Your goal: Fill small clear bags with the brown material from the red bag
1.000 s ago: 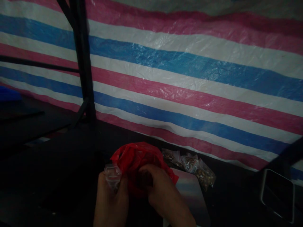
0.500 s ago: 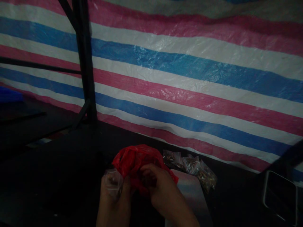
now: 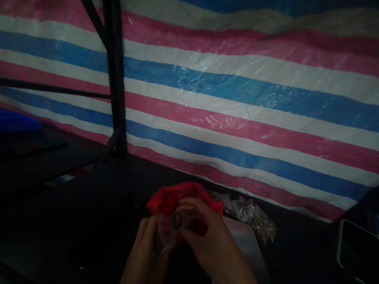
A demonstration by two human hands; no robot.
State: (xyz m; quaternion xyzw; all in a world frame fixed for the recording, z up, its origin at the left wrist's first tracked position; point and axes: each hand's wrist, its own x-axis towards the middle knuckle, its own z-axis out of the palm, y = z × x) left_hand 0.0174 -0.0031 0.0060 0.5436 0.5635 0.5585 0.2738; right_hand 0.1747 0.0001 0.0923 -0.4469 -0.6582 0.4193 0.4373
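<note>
My left hand (image 3: 143, 246) is closed on a small clear plastic bag (image 3: 164, 232), whose mouth is spread into a round opening. Beside that opening, my right hand (image 3: 210, 238) grips a small round cup (image 3: 179, 221) between thumb and fingers. Something dark lies inside the cup, too dim to name. Directly behind both hands sits a crumpled red plastic bag (image 3: 192, 191) with its top open; the hands hide its lower part.
Several filled clear zip bags (image 3: 263, 227) lie right of the red bag, by a flat silvery panel (image 3: 244, 240). A framed dark device (image 3: 359, 248) is at the right edge. A striped tarp (image 3: 237, 118) and black post (image 3: 117, 79) stand behind the black table (image 3: 97, 221).
My right hand has come out of the red bag with the cup, beside the clear bag. My left hand has turned the clear bag's opening toward it. The view has shifted slightly.
</note>
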